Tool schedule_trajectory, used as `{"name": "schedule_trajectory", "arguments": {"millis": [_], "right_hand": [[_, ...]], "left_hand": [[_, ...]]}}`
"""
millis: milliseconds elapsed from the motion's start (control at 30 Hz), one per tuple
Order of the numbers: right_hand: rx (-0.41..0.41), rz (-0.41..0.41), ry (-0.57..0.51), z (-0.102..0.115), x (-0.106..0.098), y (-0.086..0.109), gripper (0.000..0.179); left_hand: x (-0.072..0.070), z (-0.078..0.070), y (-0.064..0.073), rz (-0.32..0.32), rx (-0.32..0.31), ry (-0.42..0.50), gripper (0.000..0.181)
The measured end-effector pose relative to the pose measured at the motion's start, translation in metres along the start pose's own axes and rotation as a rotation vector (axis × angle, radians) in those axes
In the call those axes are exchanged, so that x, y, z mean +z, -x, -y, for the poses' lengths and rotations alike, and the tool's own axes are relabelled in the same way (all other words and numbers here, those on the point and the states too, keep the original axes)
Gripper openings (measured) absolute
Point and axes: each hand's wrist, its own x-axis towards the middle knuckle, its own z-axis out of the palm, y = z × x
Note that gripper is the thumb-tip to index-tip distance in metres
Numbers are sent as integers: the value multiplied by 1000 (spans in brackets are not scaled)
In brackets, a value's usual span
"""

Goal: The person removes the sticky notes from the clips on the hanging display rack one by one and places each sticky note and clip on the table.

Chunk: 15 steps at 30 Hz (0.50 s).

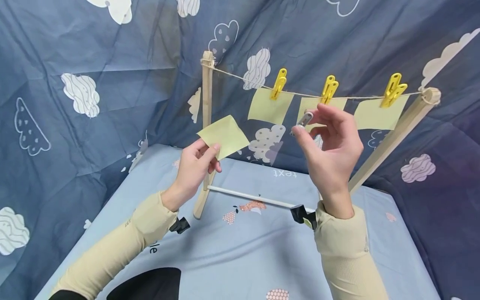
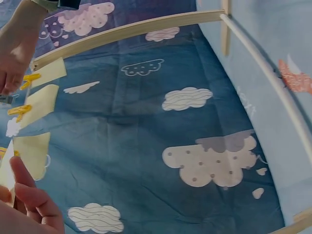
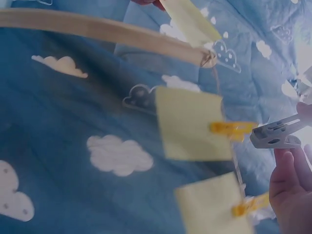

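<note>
A yellow paper sheet is pinched along its near edge between the thumb and fingers of the left hand; it is held tilted, below the string and apart from it, in front of the left wooden post. A grey clip is gripped between the thumb and fingers of the right hand; it is held below the string, near the hung sheets. Three of these are suspended in a row, each fastened to the string by one of the yellow clips. The string is tied at both posts. Near the base, the posts are joined by a white rod, above a light blue cloth.
</note>
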Motion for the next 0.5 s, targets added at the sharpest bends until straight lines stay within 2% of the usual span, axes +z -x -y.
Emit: {"name": "schedule_trajectory", "arguments": {"millis": [300,500], "right_hand": [[82,-24,53,-23,-27,27,41],[142,-43,13,-40,-44,48,40]], "left_hand": [[-6,26,7,25,-107,-73,22],[-9,40,12,69,-207,-152,25]]}}
